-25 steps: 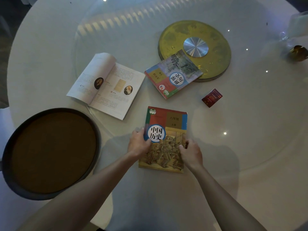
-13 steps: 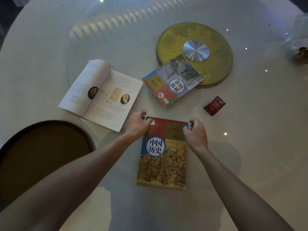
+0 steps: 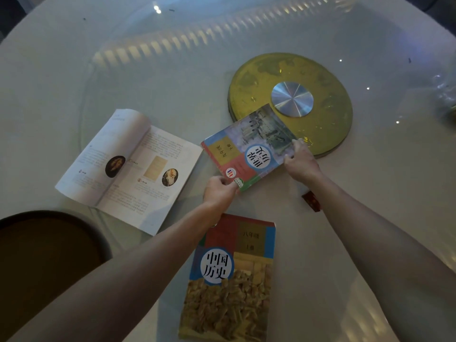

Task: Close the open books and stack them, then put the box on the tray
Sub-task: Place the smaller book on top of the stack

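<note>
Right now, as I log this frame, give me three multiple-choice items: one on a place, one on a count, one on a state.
1. Where does the far corner of the book held in both hands lie?
A. over the golden disc's edge
B. inside the round tray
C. on the open book

2. How many books are in view?
A. two
B. three
C. five

3. What state is the book with portrait pictures in?
A. shut
B. open flat
C. standing upright

Answers:
1 A: the held book, gripped by the left hand and right hand, overlaps the golden disc.
2 B: held book, open book, closed book.
3 B: its two pages lie spread on the table.
</note>
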`<control>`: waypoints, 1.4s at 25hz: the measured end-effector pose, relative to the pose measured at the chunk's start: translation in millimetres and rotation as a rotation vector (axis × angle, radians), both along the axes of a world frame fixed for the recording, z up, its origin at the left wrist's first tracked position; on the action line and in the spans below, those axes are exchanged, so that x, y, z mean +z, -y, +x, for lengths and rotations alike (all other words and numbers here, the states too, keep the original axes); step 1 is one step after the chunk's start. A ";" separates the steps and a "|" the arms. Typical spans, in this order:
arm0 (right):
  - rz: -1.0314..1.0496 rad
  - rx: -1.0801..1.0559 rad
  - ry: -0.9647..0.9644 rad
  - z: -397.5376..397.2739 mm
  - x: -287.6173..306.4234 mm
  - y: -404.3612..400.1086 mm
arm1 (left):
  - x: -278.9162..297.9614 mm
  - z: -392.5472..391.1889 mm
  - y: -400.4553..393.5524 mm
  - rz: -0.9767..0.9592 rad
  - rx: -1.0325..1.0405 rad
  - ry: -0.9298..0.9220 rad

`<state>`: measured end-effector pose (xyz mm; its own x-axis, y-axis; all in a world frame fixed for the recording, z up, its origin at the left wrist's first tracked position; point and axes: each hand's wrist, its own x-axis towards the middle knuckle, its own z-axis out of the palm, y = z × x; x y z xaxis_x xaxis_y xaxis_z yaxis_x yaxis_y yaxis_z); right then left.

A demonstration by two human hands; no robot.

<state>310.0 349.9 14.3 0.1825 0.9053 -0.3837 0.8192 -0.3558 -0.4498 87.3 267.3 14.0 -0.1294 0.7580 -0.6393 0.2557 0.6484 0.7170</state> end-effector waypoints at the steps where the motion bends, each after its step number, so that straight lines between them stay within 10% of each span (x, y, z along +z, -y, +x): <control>1: -0.018 0.008 0.017 3.3 -3.0 -6.1 | -0.5 2.8 -2.2 -0.004 0.015 -0.007; 14: -0.025 -0.253 0.191 22.2 -5.5 -26.3 | -15.9 5.4 -4.4 -0.019 0.422 0.165; 28: -0.140 -0.504 -0.904 -28.3 87.8 105.3 | 34.1 -20.3 27.7 -0.002 0.639 0.819; 35: -0.210 -0.537 -1.048 -66.8 68.3 230.3 | 44.8 -18.7 78.6 -0.069 0.577 0.674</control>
